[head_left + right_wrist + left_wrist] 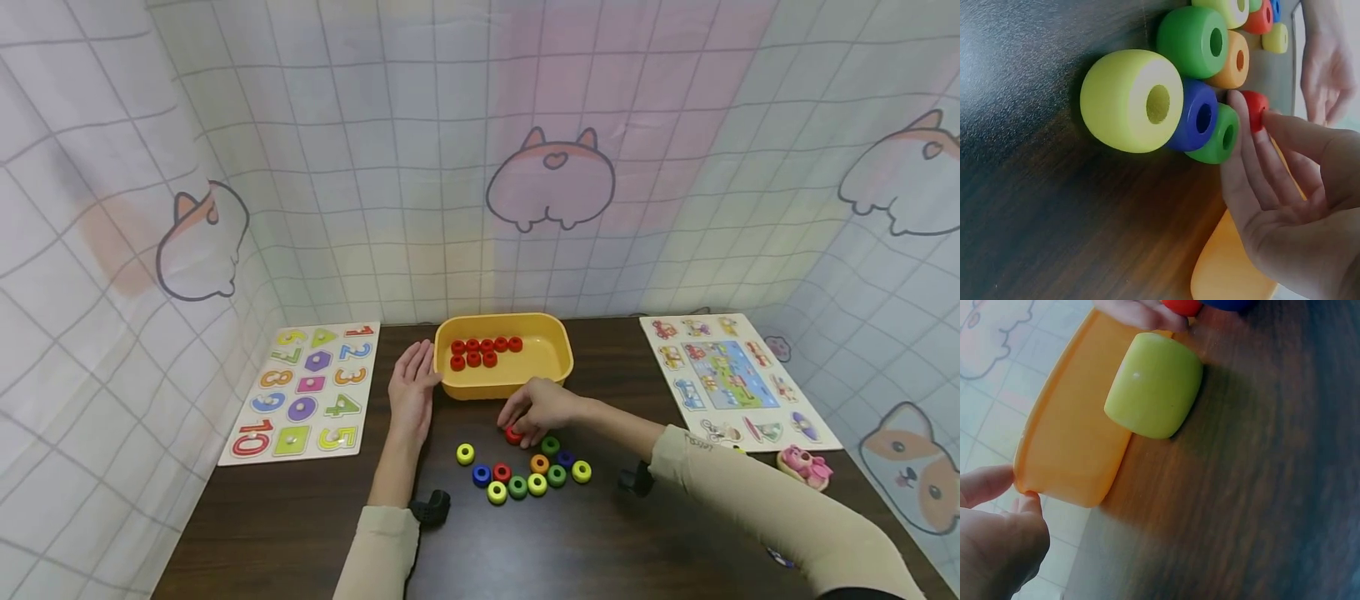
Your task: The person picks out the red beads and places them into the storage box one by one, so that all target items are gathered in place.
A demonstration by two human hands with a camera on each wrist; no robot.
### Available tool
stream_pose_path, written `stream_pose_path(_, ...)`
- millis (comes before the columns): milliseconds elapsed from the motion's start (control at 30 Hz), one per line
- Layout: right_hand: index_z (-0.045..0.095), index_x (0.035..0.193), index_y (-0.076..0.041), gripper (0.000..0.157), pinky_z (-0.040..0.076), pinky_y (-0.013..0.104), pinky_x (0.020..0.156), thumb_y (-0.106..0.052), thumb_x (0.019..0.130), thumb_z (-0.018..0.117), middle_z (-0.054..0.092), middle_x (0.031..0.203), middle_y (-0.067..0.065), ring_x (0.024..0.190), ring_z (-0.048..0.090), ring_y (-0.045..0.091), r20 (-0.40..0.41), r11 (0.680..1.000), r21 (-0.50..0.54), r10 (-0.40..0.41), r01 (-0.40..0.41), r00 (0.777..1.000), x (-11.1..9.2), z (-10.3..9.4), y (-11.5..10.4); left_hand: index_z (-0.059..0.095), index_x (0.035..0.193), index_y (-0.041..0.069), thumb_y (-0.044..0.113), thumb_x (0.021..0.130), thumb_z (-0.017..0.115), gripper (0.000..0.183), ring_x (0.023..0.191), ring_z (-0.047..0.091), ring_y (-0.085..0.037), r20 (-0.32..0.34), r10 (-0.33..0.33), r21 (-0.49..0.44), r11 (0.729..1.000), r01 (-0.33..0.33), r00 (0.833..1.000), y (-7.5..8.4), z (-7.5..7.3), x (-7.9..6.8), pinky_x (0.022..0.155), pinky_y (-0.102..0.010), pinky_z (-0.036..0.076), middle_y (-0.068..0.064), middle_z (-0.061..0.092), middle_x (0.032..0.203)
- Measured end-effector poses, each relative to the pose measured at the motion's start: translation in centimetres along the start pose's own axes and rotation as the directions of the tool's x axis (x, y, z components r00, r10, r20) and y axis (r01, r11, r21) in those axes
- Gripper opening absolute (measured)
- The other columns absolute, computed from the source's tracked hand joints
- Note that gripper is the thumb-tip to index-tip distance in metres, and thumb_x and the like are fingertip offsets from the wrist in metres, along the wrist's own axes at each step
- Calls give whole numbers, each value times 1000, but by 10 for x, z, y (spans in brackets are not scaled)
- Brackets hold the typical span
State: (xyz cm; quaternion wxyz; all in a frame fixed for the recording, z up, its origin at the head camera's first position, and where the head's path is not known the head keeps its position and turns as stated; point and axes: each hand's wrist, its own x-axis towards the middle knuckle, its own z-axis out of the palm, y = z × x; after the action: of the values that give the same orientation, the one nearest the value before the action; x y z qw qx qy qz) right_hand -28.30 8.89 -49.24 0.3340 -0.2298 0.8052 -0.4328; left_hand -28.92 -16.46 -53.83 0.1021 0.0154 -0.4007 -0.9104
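Note:
At the right, a red bead [513,435] is pinched between the thumb and fingers of my right hand [546,408], just in front of the yellow tray [555,385]. In the right wrist view the thumb presses that bead, and the hand [1310,206] lies close beside a green bead [1216,134]. My left hand [412,390] rests against the tray's left end, its fingers fairly straight. The left wrist view has this hand [1004,537] touching the tray corner. Several red beads [487,345] sit in two rows at the tray's left.
Several loose beads, among them a yellow bead [465,454], a blue bead [482,475] and an orange bead [539,464], lie before the tray. A number puzzle board [307,392] is at the left. Another picture board [738,379] and a pink toy [805,467] are at the right.

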Motion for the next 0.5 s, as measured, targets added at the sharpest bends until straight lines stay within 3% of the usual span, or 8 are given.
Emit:
stream_pose_path(233,72,110,-1,23,60,50,70,3,89,65,73,101,14,78,72,37,40,999,46,6,-8,999,-3,-10,-13,38,142,4,-30,81,48,71,139,41,-25,0,1,-11,1000,-1,1000,-1,2,-1,114,-36,32,-20,36,152)
stream_pose_path(400,69,115,0,25,57,55,77,1,91,63,72,108,16,82,72,39,83,993,116,-10,1,997,-4,-36,-38,38,143,4,-30,82,48,70,140,39,-25,9,-11,-20,1000,11,1000,-1,2,0,115,-36,31,-19,36,153)
stream_pose_path(500,67,117,1,26,56,56,80,0,93,61,71,110,15,84,72,38,40,993,116,-16,12,999,4,-56,-51,38,143,4,-29,82,48,70,139,40,-24,4,-8,-13,1000,8,1000,-1,0,0,115,-37,31,-16,40,150)
